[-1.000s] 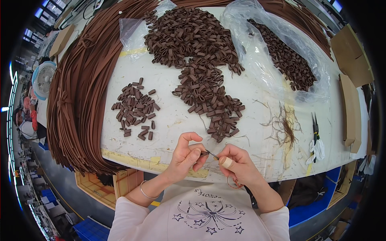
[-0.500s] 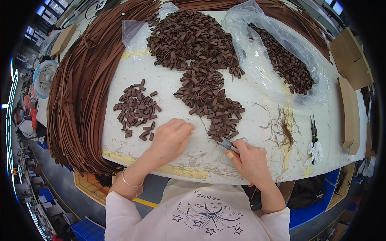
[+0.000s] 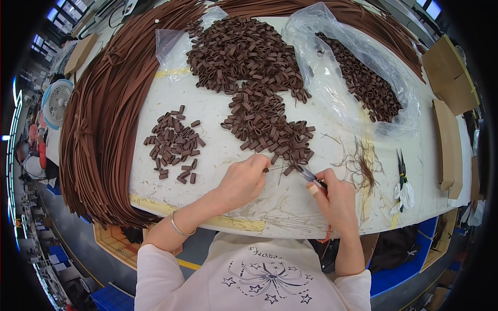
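My left hand [image 3: 244, 180] is closed in a pinch on a small brown loop [image 3: 266, 169], mostly hidden by the fingers. In my right hand [image 3: 336, 199] are thread snips [image 3: 310, 175], their blades pointing at the near end of the large loop pile [image 3: 259, 111]. A thin thread lies between the hands, by the left fingertips. Left of my left hand is a smaller group of loops [image 3: 174, 141], spread loosely. The right index finger or thumb wears a beige bandage [image 3: 312, 189].
Long brown strips [image 3: 98, 129] are bundled along the table's left side. A clear plastic bag [image 3: 353, 111] holds more loops at the far right. Loose threads [image 3: 366, 163] and black-bladed scissors with white-wrapped handles [image 3: 403, 189] lie to the right. Cardboard boxes [image 3: 447, 150] stand at the right edge.
My left hand has moved right to the pile's near end and now pinches a loop. My right hand, with the snips, has shifted slightly right.
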`<act>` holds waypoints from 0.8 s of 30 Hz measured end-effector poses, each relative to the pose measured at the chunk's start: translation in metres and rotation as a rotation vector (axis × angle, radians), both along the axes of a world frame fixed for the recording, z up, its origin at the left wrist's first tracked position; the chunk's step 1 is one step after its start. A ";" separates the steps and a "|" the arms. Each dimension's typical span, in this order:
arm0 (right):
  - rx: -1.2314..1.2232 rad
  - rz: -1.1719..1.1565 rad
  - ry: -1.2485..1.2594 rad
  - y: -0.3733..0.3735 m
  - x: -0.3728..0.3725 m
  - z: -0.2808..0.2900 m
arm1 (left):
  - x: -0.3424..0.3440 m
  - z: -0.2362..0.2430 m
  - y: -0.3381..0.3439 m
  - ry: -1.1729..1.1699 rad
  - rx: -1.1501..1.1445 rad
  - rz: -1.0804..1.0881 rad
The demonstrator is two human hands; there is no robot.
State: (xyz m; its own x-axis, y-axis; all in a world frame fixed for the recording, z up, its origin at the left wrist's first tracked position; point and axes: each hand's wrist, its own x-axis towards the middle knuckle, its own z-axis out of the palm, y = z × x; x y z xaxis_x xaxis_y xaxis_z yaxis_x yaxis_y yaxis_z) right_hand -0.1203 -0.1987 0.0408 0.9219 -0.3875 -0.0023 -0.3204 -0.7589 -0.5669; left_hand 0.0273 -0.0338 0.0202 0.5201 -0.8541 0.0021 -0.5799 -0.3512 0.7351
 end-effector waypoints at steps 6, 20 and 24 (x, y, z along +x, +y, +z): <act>0.564 0.111 -0.070 0.026 -0.006 -0.010 | -0.007 -0.004 0.024 1.599 -0.357 0.370; 0.466 0.188 -0.064 0.034 0.001 -0.021 | -0.031 -0.012 0.037 1.871 -0.481 0.397; 0.420 0.201 -0.075 0.034 0.003 -0.017 | -0.031 -0.011 0.037 1.870 -0.491 0.408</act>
State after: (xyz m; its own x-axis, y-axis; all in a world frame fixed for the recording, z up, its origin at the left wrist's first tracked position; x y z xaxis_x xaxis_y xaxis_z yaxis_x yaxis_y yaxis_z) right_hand -0.1178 -0.1645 0.0238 0.9822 -0.1808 -0.0508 -0.1366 -0.5019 -0.8541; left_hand -0.0032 0.0029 0.0096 0.2832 -0.8007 -0.5278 0.9473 0.1478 0.2840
